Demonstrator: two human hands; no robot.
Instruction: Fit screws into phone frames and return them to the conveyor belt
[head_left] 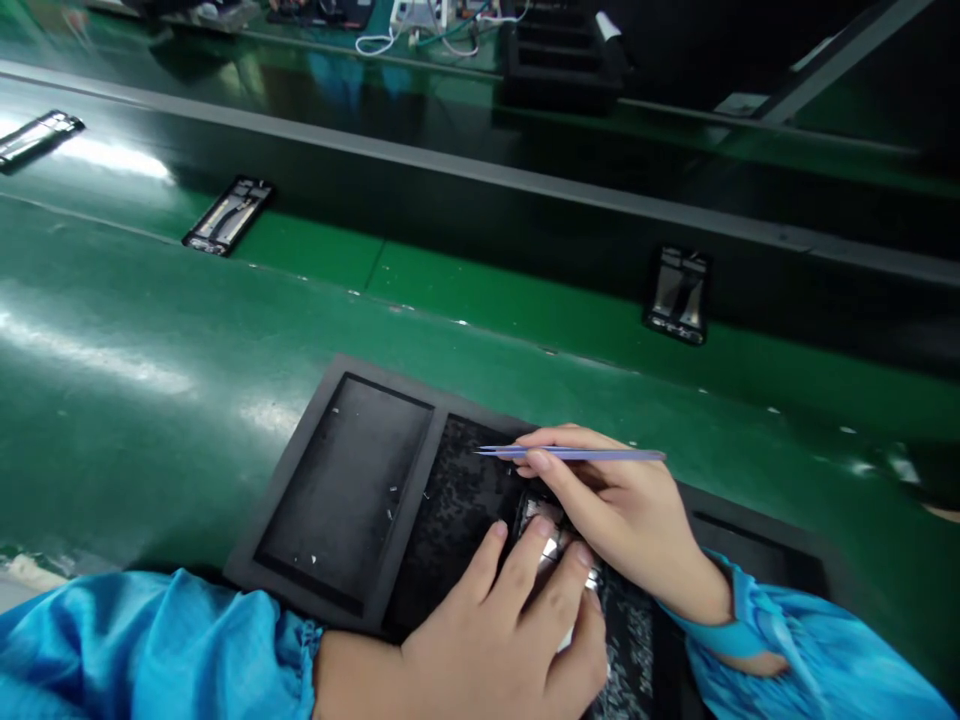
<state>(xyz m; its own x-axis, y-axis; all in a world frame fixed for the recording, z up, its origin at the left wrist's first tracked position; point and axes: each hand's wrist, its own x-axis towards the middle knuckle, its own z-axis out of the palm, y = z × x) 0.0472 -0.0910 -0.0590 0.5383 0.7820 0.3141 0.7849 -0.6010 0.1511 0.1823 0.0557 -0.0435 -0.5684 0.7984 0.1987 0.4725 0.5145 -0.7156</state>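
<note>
My left hand [510,625] lies over a partly assembled phone [553,545], its bent fingers spread across it and holding it down. Much of the phone is hidden beneath that hand; black frame and shiny metal show between the fingers. My right hand [630,505] is closed on purple tweezers [600,454], pinched between thumb and fingers. The tweezers' thin tips point left, above the black tray [437,480] and beyond the phone's top end. Nothing can be made out between the tips.
Small bits lie in the tray's left compartment [345,480]. Beyond it, three open phone frames, a right one [677,295], a middle one [229,215] and a left one [37,140], lie along the green strip. A grey rail [450,165] runs behind. Cables [379,42] sit at the back.
</note>
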